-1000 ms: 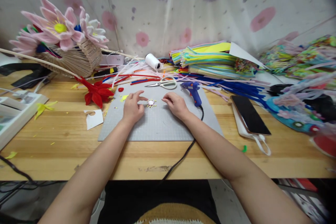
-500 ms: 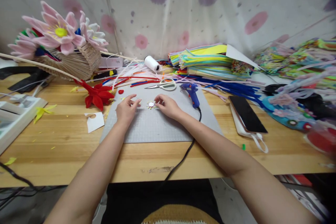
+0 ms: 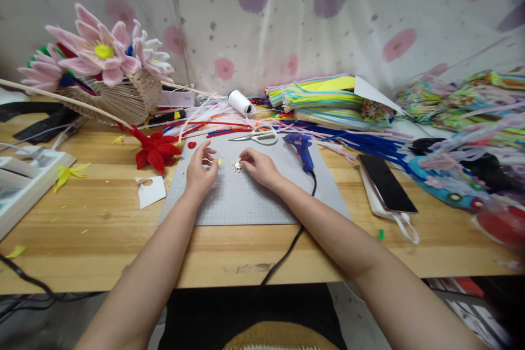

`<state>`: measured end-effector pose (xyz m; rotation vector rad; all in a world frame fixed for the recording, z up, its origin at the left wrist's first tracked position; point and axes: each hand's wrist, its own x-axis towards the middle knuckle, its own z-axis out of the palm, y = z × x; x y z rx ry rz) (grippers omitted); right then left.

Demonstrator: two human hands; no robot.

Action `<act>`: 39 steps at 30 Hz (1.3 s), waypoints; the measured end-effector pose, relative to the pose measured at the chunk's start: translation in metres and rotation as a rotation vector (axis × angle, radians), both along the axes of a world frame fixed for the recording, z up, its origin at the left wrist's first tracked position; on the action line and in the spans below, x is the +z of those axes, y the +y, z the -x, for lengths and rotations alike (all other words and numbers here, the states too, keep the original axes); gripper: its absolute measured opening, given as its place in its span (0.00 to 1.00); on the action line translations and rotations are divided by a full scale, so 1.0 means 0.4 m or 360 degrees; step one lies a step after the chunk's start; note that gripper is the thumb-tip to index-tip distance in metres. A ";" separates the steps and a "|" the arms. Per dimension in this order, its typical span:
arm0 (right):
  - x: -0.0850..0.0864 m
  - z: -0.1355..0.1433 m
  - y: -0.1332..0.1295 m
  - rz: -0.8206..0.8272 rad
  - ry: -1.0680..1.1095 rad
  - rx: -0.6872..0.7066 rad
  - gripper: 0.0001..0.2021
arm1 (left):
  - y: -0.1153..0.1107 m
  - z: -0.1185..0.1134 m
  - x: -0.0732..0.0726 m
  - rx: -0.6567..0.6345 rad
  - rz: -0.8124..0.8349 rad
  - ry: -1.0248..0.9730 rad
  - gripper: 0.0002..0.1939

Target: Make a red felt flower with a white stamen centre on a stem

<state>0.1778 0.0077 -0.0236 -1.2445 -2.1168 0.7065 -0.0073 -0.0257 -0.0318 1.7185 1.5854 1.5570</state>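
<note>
The left grip [image 3: 200,175] and right grip [image 3: 261,168] are bare hands, and both arms [image 3: 164,246] are bare as far as they show. Black clothing [image 3: 250,306] covers the lap; nearer the body curves tan-brown cloth [image 3: 266,333] with a pale, toothed border [image 3: 283,347].

Single head-worn view, facing forward, angled down; close over the wooden table [image 3: 102,251]

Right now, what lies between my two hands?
In the head view, a small white spoked piece lies on the gray mat, close to the right hand; a tiny yellow bit shows beside the left hand.
</note>
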 end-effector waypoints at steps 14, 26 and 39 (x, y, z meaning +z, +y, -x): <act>-0.007 0.003 -0.013 -0.0292 -0.0148 0.0127 0.14 | 0.002 -0.001 -0.006 -0.0033 0.0097 -0.0011 0.24; -0.013 0.005 -0.003 0.0268 0.0911 0.0194 0.19 | -0.015 -0.094 0.034 -0.0373 0.0815 -0.1302 0.31; -0.006 -0.003 -0.017 0.0240 0.0929 0.0294 0.21 | -0.018 -0.073 0.037 -0.0281 0.0676 -0.1292 0.38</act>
